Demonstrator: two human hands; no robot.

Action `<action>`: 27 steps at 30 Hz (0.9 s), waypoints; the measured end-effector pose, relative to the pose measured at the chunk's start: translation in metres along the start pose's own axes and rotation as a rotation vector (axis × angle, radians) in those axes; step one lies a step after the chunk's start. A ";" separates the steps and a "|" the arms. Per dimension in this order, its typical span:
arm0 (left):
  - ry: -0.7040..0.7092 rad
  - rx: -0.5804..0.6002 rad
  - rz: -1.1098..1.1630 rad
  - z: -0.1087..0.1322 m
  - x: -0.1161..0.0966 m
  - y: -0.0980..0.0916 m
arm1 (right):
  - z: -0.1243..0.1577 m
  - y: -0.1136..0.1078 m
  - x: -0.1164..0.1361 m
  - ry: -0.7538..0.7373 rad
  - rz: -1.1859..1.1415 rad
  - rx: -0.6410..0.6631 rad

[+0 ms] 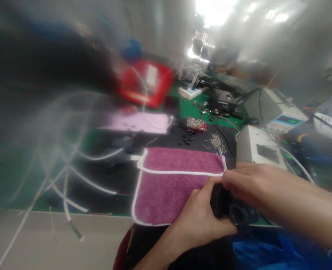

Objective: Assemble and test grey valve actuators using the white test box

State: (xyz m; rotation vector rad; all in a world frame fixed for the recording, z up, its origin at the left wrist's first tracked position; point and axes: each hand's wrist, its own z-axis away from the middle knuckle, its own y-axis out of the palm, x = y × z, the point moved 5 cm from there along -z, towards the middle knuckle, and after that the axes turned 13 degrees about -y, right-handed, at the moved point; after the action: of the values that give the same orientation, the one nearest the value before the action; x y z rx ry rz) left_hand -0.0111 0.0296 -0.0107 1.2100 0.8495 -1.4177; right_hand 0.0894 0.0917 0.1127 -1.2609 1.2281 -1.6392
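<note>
Left hand [198, 215]: I see it curled around a black object [219, 200], seemingly to steady it | Right hand [246, 182]: fingers bent at its top, grip unclear | Place: by the purple towel's [166, 195] right side, perhaps bench [187, 108] padding

Left of left hand [198, 215] — purple cloth [166, 195], low, passable above | beyond right hand [247, 180] — pale box [252, 147] blocks | far left: white cables [98, 158]

Cloth [166, 195], 1. At its right: my hands [198, 212], 2; black part [220, 200], 1. Beyond it: tin [200, 130], 1; bin [164, 86], 1; power strip [186, 93], 1; sheet [154, 123], 1. Beyond its right edge: grey units [267, 107], 2. Left: tubes [98, 184], blurred, uncountable.
</note>
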 end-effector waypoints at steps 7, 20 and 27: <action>-0.044 0.035 -0.034 -0.001 0.000 0.004 | -0.016 0.010 -0.010 -0.077 0.331 0.166; -0.112 -0.074 0.239 -0.005 0.006 -0.010 | 0.139 -0.060 -0.141 0.716 0.281 -0.665; -0.158 -0.032 0.472 -0.005 0.009 -0.008 | 0.161 0.008 -0.234 0.771 0.261 -0.494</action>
State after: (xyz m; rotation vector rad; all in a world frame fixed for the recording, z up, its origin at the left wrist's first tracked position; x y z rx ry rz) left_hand -0.0174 0.0338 -0.0216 1.1625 0.4368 -1.0910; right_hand 0.3063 0.2646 0.0503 -0.6609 2.2660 -1.7326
